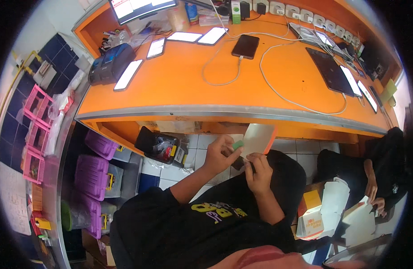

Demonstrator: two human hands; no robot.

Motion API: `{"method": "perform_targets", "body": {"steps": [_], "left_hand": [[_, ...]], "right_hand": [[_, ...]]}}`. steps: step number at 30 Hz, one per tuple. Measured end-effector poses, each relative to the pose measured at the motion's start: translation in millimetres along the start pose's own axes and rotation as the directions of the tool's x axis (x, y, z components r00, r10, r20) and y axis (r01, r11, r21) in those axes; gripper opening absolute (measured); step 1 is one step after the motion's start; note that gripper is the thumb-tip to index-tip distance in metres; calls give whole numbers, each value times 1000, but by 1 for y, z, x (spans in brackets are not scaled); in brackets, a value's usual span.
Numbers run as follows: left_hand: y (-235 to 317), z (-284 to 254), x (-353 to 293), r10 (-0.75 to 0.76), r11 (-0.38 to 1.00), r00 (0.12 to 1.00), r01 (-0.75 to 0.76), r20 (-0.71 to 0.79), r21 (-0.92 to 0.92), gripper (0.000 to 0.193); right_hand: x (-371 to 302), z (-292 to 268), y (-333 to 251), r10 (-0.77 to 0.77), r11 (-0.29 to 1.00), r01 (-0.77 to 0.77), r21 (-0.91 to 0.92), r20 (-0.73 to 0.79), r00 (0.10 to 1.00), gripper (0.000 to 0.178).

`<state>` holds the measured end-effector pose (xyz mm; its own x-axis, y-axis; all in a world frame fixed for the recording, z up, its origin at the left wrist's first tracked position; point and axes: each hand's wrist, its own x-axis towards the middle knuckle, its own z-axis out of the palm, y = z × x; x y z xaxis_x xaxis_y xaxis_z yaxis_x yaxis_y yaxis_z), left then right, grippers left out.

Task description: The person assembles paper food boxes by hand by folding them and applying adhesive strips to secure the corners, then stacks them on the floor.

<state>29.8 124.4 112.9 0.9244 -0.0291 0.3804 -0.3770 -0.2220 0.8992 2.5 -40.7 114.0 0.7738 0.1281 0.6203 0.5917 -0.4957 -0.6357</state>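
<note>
In front of my lap I hold a folded piece of white card (257,136) with an orange edge, perhaps a carton. My right hand (259,172) is closed on its lower edge, thumb and fingers pinched together. My left hand (220,154) is closed at the card's left side, with a small green piece (238,144) at its fingertips. Whether that piece is loose or stuck to the card, I cannot tell. A paler flap shows behind the left fingers; its join to the card is hidden.
An orange desk (170,96) with a metal edge stands ahead, bearing several phones, cables and a black tablet (327,69). Purple-lidded bins (92,177) line the left. At right, stacked flat cartons (310,215) lie beside another person's hands (372,190) holding card.
</note>
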Motion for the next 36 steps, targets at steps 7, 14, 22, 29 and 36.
{"method": "perform_targets", "body": {"steps": [7,14,22,29,36], "left_hand": [[3,-1,6,-142,982,978,159,156,-103,23],[-1,-12,8,-225,928,889,321,400,-191,12],[-6,-17,10,-178,947,846,285,504,-145,14],[0,-14,15,-215,913,794,370,569,-170,13],[0,-19,17,-117,993,791,100,600,61,10]], "right_hand": [[4,-5,0,-150,960,135,-245,-46,988,18],[0,-3,1,-40,999,41,21,-52,998,19],[-6,1,2,-68,997,68,41,4,998,20],[-10,6,8,-46,996,48,78,-23,999,18],[-6,-1,9,177,974,-193,119,133,975,21]]}}
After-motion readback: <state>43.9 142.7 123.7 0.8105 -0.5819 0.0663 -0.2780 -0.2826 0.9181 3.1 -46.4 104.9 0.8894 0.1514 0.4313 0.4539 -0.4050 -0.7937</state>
